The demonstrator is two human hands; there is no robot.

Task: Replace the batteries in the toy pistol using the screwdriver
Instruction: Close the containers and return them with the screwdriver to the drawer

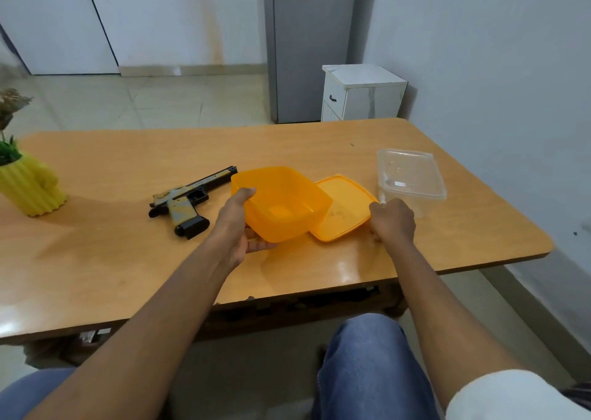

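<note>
Both hands at orange box and lid, mid-bench.
Left hand (238, 224) gripping tilted orange box (281, 203), thumb over rim; right hand (392, 219) curled, pinching orange lid (343, 207) edge. Toy pistol (188, 200) flat on bench (128, 253), left of box. Screwdriver not discernible.

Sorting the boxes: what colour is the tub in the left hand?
Orange, translucent plastic tub, matching the lid beside it; head view.

Glossy wooden table (128, 259); seemingly plastic box (287, 205)
</note>
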